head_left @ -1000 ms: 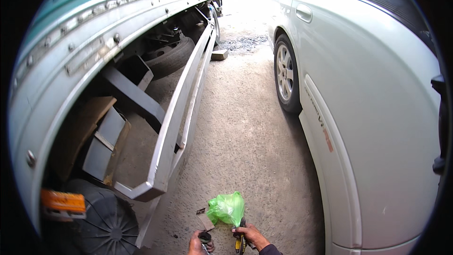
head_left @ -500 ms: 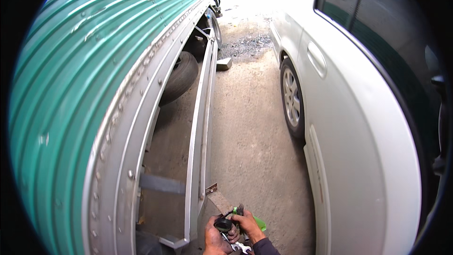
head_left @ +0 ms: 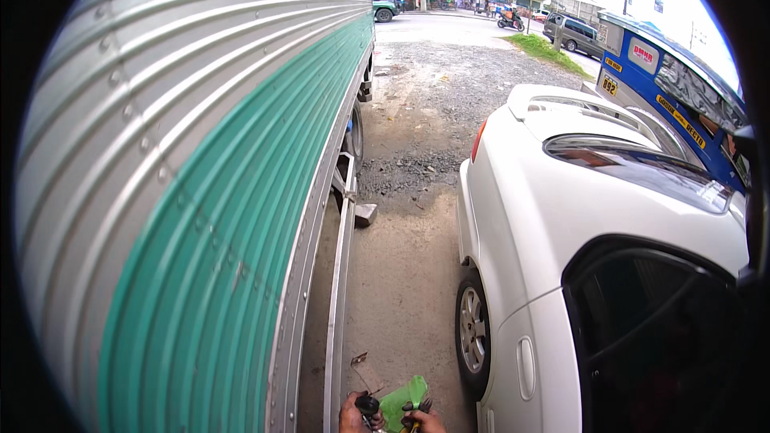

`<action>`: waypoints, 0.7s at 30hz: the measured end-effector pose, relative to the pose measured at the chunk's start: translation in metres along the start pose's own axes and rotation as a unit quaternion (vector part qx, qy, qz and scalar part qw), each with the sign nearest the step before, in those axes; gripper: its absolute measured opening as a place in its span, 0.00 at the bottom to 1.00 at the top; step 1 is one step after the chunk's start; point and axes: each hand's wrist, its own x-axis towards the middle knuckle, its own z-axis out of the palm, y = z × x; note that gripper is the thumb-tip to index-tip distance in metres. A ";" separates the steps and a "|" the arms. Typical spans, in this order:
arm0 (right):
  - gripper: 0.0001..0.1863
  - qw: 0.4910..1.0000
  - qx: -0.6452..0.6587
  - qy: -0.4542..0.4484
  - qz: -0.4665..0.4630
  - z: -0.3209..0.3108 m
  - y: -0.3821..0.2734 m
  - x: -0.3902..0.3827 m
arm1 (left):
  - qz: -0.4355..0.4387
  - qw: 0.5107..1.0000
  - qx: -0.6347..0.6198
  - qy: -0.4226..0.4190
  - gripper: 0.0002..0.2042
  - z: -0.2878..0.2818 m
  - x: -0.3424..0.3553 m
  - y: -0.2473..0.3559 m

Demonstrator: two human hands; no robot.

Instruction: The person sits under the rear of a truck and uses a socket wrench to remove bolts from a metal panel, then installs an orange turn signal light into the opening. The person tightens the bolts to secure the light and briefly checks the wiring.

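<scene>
Hands low at the frame's bottom edge, you look to be mid-way through sorting out small parts between the two vehicles. Your left hand (head_left: 353,415) is clenched around a small dark knob-shaped object (head_left: 367,405), and your right hand (head_left: 425,421) grips a dark, pronged tool with a yellowish handle (head_left: 416,413); how firmly, the edge of the picture cuts off. Between your hands sits a crumpled bright green plastic bag (head_left: 401,399), thin and glossy, just above the pale concrete ground (head_left: 401,289). I judge the next move calls for keeping both grips steady over that soft bag, since it will not hold its shape. To your left rises the ribbed metal truck body, silver with a green band (head_left: 208,192), riveted along its lower rail; to your right stands the smooth white painted car (head_left: 561,232), well apart from your hands
</scene>
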 end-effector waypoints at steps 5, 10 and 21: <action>0.13 0.989 -0.101 -0.016 -0.102 0.088 -0.234 0.053 | -0.021 0.995 0.041 -0.093 0.23 0.173 0.094 0.150; 0.12 0.987 -0.105 -0.042 -0.116 0.170 -0.429 0.152 | 0.021 0.993 0.051 -0.103 0.24 0.322 0.181 0.286; 0.15 0.980 -0.085 -0.014 -0.182 0.299 -0.808 0.472 | -0.010 0.994 0.061 -0.093 0.22 0.537 0.518 0.550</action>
